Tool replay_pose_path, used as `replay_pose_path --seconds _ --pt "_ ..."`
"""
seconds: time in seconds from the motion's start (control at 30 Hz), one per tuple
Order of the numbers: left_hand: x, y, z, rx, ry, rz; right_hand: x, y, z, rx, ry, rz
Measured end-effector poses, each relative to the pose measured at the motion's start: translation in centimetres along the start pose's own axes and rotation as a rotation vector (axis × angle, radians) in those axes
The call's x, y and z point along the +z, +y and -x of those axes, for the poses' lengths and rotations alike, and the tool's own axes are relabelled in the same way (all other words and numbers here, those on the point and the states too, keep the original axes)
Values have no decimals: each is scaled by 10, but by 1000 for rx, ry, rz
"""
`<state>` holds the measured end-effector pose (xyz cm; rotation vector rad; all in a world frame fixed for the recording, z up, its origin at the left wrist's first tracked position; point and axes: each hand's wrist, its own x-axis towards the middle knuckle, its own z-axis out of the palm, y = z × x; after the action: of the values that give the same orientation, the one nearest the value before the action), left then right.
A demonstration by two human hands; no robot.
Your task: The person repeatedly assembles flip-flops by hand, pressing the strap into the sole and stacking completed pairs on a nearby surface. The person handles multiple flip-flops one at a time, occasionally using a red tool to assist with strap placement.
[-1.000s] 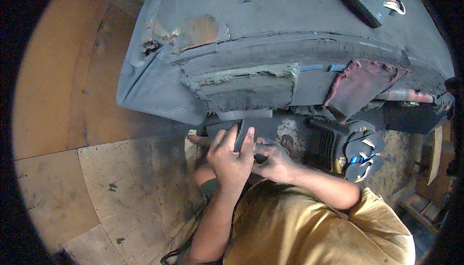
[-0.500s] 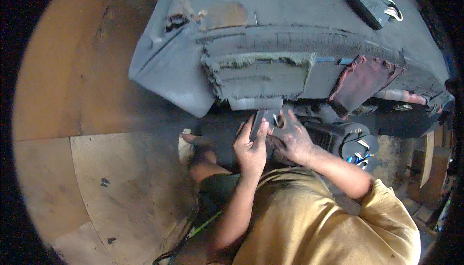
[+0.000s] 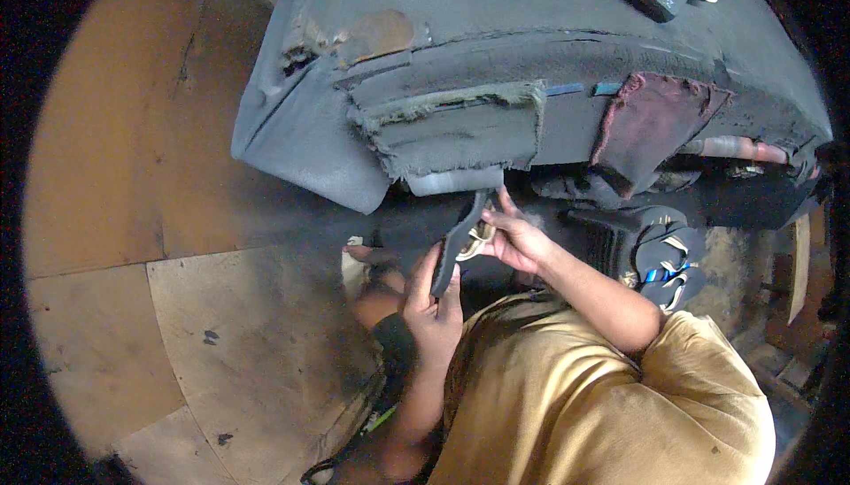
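Compared with the earlier frame, the dark sandal (image 3: 458,239) is now showing its long edge, and the left hand (image 3: 427,310) is sitting farther from the right hand (image 3: 521,242). On the far left, dusty boards (image 3: 248,334) are covering the floor, and a bare foot (image 3: 376,256) is resting near their edge. A grey sheet (image 3: 310,153) is hanging off the table (image 3: 531,11). The left grip is clamping the sandal's lower end between thumb and fingers. The sandal is slanting in midair below a ragged green cloth (image 3: 465,135); a pale strip (image 3: 456,181) is jutting out close to its upper end, limiting room there, and I cannot tell whether they are touching. The right grip is pinching the upper part beside the straps. The sandal is already carrying its straps; how finished its edge is, I cannot tell. Farther right, a red cloth (image 3: 660,122) is hanging, and more strapped sandals (image 3: 670,264) are lying stacked.
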<state>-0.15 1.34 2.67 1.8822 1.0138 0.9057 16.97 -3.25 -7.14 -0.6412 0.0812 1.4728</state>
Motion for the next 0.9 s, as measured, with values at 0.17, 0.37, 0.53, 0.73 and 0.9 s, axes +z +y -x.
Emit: replay_pose_path --seconds 0.17,0.37,0.53,0.73,0.9 --pt "-8 28 -39 121 -103 -326 12 -2 -40 110 -175 -6" --pt "21 37 -64 -15 -272 -438 -2 -16 -20 112 103 -75" --pt "22 52 -62 -82 -228 -386 -7 -34 -12 319 20 -109" --pt "17 50 -56 -287 -293 -402 -5 -29 -14 226 137 -66" --pt "41 43 -69 -116 -389 -525 -23 -43 -5 408 251 39"
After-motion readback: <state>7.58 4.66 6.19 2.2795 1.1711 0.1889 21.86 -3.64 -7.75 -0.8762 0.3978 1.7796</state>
